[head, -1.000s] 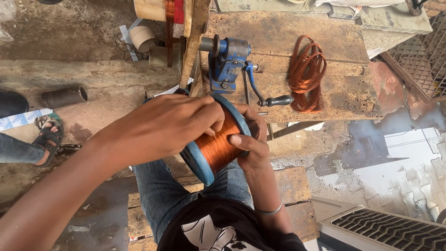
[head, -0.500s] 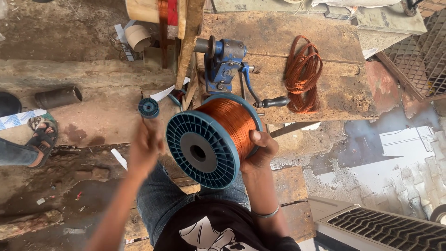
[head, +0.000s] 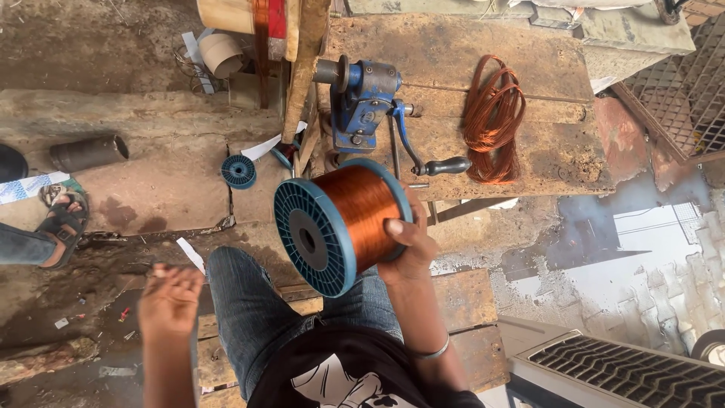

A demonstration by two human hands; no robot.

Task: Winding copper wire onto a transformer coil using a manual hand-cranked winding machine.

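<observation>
- Right hand (head: 404,245): closed around the far rim of the wire spool (head: 340,227), holding it on its side above the lap, just in front of the near edge of the workbench (head: 544,162).
- Left hand (head: 170,298): loosely curled, apart from the spool; whether it pinches a wire cannot be told.
- Winder (head: 362,102): stands on the workbench, beside the wire coil (head: 491,117).
- Risk: a one-handed grip on a heavy spool may slip, dropping it onto the legs.
</observation>
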